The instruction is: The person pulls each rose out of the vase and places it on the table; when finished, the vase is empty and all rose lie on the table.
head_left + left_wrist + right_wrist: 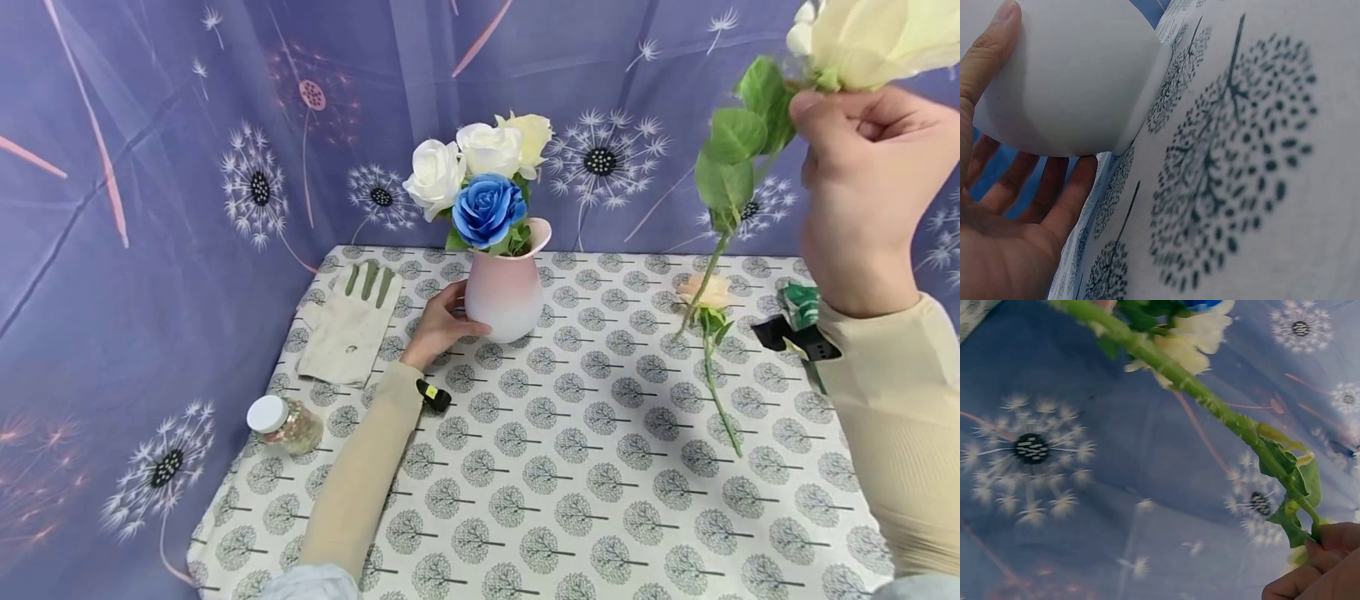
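A pink-to-white vase (504,292) stands on the table, holding two white roses (489,150), a pale yellow rose (529,140) and a blue rose (489,210). My left hand (442,323) grips the vase's lower left side; in the left wrist view the thumb lies on one side and the fingers (1075,194) on the other. High at the right, my right hand (873,179) pinches a cream rose (885,46) just under its bloom. Its leafy stem (1210,406) hangs down toward the table, with the vase's flowers behind it in the right wrist view.
A peach rose (705,292) lies on the table at the right, and a green wrapped item (801,307) sits partly behind the right wrist. At the left are work gloves (348,329) and a white-capped jar (288,423). A purple dandelion curtain (450,75) hangs behind.
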Motion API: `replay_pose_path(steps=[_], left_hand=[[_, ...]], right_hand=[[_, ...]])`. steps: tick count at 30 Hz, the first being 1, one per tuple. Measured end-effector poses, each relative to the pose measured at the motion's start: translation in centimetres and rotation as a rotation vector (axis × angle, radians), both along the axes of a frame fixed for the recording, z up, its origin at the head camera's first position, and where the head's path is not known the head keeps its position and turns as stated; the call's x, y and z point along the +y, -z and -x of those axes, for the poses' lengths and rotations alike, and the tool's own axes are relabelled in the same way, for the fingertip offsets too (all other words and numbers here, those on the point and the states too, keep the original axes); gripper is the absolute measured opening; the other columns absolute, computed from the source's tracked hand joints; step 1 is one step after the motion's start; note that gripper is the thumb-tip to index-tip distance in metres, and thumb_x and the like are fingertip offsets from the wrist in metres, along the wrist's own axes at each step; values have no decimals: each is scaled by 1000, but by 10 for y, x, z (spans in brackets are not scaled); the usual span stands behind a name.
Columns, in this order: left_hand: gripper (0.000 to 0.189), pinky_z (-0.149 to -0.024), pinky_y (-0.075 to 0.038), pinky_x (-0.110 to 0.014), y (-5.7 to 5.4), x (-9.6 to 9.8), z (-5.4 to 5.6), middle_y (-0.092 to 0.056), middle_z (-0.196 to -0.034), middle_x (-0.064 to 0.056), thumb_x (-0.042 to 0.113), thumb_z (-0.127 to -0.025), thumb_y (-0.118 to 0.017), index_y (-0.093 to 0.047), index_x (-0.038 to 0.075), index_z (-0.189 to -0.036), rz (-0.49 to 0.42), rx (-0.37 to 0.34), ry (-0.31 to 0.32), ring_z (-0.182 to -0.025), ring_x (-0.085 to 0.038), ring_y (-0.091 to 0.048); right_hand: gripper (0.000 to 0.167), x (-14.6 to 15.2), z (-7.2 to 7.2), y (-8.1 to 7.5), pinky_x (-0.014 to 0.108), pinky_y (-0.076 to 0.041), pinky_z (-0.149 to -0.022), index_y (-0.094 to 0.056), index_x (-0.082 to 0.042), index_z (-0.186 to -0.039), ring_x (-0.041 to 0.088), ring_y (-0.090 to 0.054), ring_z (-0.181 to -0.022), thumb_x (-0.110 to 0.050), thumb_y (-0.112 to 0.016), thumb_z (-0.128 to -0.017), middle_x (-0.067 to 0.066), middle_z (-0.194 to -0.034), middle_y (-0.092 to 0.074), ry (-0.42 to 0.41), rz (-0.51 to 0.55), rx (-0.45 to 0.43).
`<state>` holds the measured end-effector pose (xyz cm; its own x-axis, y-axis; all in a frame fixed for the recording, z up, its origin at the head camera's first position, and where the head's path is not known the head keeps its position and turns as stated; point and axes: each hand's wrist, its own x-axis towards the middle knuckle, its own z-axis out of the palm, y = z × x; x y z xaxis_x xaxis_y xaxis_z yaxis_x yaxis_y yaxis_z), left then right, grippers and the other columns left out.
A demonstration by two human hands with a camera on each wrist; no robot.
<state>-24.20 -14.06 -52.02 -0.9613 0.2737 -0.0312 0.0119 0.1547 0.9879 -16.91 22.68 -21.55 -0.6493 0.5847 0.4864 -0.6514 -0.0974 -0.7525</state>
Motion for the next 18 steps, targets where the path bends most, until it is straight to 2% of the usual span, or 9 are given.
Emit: replay_pose_path(steps=[5,7,10,13,18], left_hand=[[96,-114,-61,-49,-1,0,0,-62,-155,-17,11,-77,-97,-51,18,-162,9,0,-5,-131,-41,-69],[96,-114,-61,-49,-1,1,0,-62,-155,-17,11,-77,-96,-51,18,-162,10,1,-7,-131,-41,-69],[95,-114,-62,-48,-1,1,0,-61,-155,-17,9,-78,-96,-51,17,-162,9,-3,-6,-131,-42,-69],[94,-114,-61,-48,-2,1,0,-61,-156,-18,9,-79,-96,-51,18,-162,11,-9,-5,-132,-42,-68],[96,-115,-60,-49,-1,0,1,-61,-155,-18,10,-78,-96,-51,18,-162,6,-7,-2,-132,-41,-68]], right_hand=[[19,18,4,25,19,-23,-46,-71,14,-64,12,-28,-42,13,-78,-81,1,-42,-44,-18,-26,-124],[14,26,5,36,19,-34,-51,-75,13,-68,11,-36,-48,13,-79,-82,0,-43,-51,-40,-55,-195],[10,38,5,50,17,-50,-66,-79,9,-73,10,-54,-62,11,-81,-83,-1,-48,-63,-81,-117,-332],[12,48,3,62,13,-54,-77,-83,1,-76,8,-64,-79,6,-82,-87,-5,-55,-71,-92,-231,-493],[20,59,6,84,9,-50,-77,-85,-19,-77,0,-64,-91,-10,-81,-95,-23,-67,-74,-57,-465,-747]])
